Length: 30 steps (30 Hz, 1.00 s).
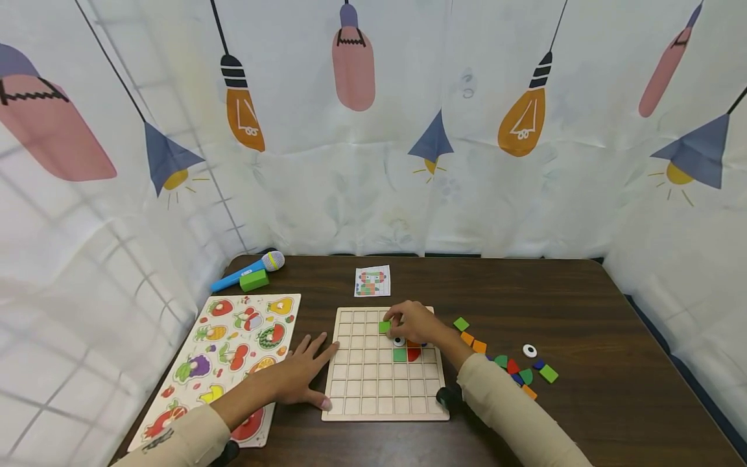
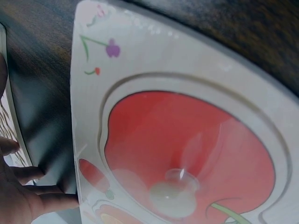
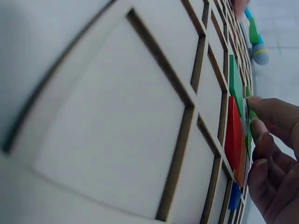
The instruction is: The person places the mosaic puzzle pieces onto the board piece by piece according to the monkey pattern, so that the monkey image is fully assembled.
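Observation:
A light wooden grid board (image 1: 364, 389) lies mid-table. My right hand (image 1: 413, 322) is over its upper part, pinching a bright green square tile (image 1: 384, 327) between thumb and finger. Beside and below that hand sit a white ring-shaped piece (image 1: 399, 341), a dark green tile (image 1: 399, 355) and a red rounded tile (image 1: 414, 353); the hand and wrist partly cover an orange and a blue piece. In the right wrist view the fingers (image 3: 261, 105) are at these tiles. My left hand (image 1: 301, 375) is spread, its fingertips and thumb at the board's left edge.
Loose coloured tiles (image 1: 513, 367) and a white ring piece (image 1: 529, 351) lie right of the board. A fruit puzzle board (image 1: 198, 331) is under the left forearm. Behind are a pattern card (image 1: 372, 281), a toy microphone (image 1: 239, 274) and a green block (image 1: 253, 280).

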{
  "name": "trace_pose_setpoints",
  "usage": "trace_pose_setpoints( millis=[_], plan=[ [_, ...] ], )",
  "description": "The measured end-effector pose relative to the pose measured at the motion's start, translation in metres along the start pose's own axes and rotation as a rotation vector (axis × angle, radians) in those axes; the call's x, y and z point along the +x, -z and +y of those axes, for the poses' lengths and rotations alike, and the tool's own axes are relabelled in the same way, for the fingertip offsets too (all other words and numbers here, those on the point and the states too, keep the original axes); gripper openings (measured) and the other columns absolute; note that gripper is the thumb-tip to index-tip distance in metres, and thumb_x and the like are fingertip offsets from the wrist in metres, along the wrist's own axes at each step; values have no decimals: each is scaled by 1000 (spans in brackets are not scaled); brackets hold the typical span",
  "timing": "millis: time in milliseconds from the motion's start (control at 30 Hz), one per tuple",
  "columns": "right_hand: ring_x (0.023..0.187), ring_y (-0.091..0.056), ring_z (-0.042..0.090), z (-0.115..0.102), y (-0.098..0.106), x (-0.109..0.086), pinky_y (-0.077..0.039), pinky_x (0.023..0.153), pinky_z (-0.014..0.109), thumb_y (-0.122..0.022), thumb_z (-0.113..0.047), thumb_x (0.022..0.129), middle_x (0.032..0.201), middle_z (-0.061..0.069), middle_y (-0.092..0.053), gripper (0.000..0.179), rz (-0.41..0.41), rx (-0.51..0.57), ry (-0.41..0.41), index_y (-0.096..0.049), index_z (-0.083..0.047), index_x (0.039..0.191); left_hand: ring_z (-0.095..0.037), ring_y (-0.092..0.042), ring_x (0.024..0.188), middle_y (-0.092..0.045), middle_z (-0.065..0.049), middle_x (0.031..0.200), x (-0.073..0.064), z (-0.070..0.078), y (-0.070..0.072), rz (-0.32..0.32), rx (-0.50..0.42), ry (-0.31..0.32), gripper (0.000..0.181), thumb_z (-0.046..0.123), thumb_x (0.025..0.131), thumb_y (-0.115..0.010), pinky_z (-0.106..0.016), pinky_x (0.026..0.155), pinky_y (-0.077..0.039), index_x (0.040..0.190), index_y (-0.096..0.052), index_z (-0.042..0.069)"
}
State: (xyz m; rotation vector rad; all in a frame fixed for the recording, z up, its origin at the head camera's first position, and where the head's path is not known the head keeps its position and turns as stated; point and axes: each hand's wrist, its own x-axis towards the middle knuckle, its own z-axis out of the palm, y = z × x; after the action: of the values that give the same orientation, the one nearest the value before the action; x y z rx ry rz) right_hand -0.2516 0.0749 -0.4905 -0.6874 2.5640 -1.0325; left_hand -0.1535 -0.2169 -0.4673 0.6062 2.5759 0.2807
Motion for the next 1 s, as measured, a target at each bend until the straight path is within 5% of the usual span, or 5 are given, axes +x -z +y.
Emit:
trace_pose_setpoints(
  millis=[467,1000],
  plan=[
    [67,-52,11,14,20,-12,-43,61,25,-74,-24,91,84,-6,-64,15,81,-61,-40,-75,-16,104,-58,-15,147,-14,-24,165,0,-1,-2,9,-6,-4,110,64,76,-75,-75,105,-31,160,-23,16],
    [74,-52,14,69,72,-68,-44,66,31,-77,-31,89,86,-2,-64,26,183,-158,-136,-75,-12,107,-58,-14,147,-14,-24,165,0,-2,-2,7,-23,-8,109,65,77,-75,-75,106,-30,160,-24,16]
  ],
)
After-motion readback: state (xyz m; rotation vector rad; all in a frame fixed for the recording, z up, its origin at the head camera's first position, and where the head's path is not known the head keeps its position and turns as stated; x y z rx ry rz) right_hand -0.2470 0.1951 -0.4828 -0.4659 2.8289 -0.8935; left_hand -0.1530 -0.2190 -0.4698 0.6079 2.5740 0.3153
